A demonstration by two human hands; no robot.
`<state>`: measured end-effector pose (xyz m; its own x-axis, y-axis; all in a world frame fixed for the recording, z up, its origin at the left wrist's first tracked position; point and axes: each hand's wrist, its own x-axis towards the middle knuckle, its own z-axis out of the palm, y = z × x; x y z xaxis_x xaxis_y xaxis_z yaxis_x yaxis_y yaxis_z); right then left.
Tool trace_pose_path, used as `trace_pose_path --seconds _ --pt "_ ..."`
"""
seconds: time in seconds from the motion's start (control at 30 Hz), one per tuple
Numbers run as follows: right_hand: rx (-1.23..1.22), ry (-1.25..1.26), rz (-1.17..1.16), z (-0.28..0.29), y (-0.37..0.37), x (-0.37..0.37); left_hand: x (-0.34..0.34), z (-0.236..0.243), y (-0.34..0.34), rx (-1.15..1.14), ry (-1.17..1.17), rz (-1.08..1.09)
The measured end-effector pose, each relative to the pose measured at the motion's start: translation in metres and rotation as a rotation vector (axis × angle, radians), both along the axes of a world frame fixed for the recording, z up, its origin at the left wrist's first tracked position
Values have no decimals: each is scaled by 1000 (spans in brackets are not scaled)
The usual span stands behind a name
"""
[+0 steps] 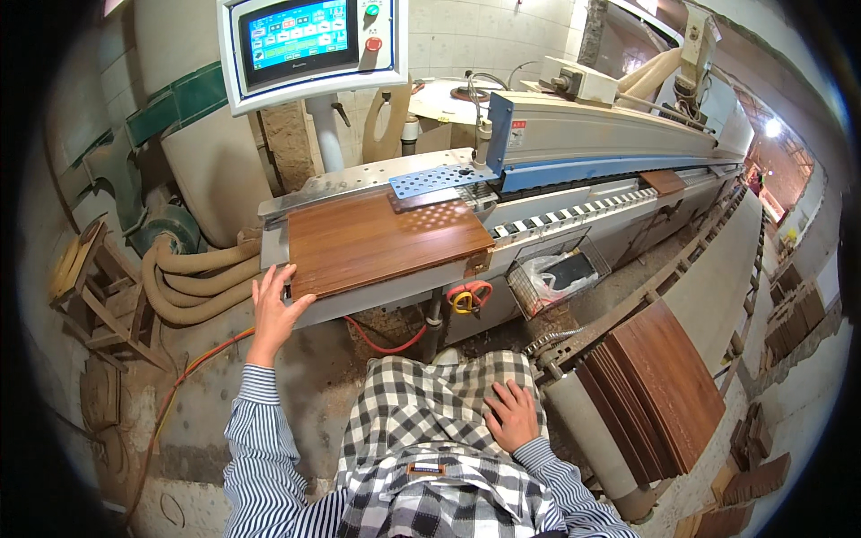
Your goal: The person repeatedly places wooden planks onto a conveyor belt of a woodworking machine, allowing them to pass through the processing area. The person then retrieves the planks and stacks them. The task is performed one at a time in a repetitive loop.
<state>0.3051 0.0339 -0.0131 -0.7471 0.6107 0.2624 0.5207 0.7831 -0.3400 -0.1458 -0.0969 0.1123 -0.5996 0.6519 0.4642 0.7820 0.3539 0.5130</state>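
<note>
Board (pixel 386 238) at machine's (pixel 619 125) near end, seemingly unprocessed, another piece (pixel 662 183) farther along, stack (pixel 668 386) remaining; left hand (pixel 276 314) spread at board's corner, right hand (pixel 513 417) loose-fingered on apron (pixel 430 403).

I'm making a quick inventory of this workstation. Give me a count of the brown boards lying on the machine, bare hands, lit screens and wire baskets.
Boards: 2 (near board, far board)
Hands: 2 (left hand, right hand)
Screen: 1
Basket: 1
Total: 6
</note>
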Motion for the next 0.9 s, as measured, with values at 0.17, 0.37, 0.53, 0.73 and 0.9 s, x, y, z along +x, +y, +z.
trace_pose_path --seconds 0.17,0.37,0.53,0.73,0.9 --pt "18 11 -4 -1 -1 0 16 8 23 -40 33 -20" --pt "-99 308 0 -9 15 9 17 2 40 -24 12 -48" --pt "298 294 -142 53 64 38 18 1 39 -13 -1 -77" --pt "470 -163 -546 89 145 96 36 0 75 -17 82 -96" --pt "344 -236 -547 92 160 109 56 -8 106 -43 132 -114"
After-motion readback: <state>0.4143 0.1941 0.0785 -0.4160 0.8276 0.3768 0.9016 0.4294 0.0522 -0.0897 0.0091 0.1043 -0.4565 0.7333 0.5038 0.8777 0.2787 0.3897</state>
